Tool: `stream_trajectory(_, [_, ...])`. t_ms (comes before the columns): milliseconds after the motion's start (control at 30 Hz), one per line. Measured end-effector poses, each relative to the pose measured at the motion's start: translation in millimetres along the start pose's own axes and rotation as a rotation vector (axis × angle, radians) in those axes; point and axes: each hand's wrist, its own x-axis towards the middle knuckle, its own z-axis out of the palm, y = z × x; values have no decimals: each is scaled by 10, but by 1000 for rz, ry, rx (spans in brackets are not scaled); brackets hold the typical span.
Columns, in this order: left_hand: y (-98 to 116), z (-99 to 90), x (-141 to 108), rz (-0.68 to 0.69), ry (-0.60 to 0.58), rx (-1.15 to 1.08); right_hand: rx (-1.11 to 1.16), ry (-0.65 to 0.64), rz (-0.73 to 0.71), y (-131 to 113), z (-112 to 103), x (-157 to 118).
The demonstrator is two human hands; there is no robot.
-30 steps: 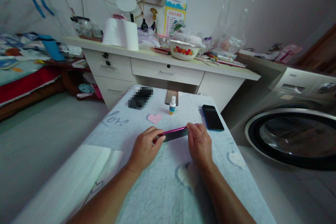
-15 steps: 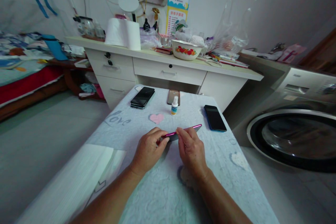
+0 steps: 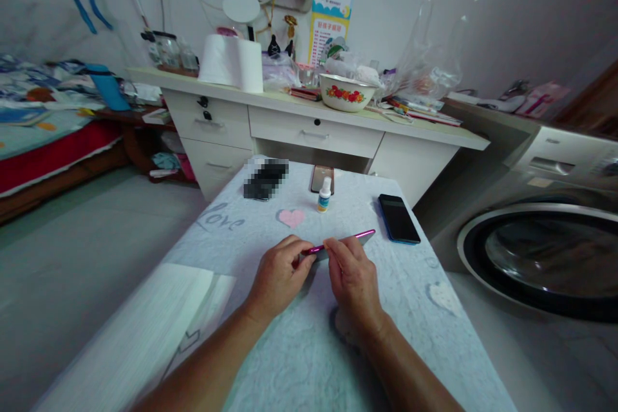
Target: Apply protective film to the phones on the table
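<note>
A phone (image 3: 364,237) with a shiny magenta edge is held tilted above the table, its edge toward me. My left hand (image 3: 280,273) pinches its left end between thumb and fingers. My right hand (image 3: 355,277) is closed on the middle of the same edge, fingertips pressed together; whether a small thing sits between them is hidden. Beyond the hands stands a small white spray bottle (image 3: 324,197) with a blue and yellow label. Behind it lies a brownish phone or case (image 3: 317,178).
At right on the tablecloth (image 3: 290,347) lies a black phone (image 3: 400,220). Dark phones (image 3: 266,179), blurred by pixels, lie at far left. White folded paper or cloth (image 3: 145,315) covers the near left edge. A desk (image 3: 284,117) and washing machine (image 3: 512,180) stand beyond.
The whole view has shifted slightly, so everything sits a little further right. Both hands keep the same hold on the phone. The phones at far left are now pixelated.
</note>
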Motion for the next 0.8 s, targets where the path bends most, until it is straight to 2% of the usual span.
stream_trajectory(267, [15, -15, 3, -22, -19, 11, 33, -107, -58, -130, 22, -14])
stream_trajectory(400, [24, -17, 9, -37, -31, 11, 32, -120, -73, -149, 15, -3])
stream_trajectory(800, [-1, -1, 7, -55, -15, -4, -21, 0, 17, 184, -86, 3])
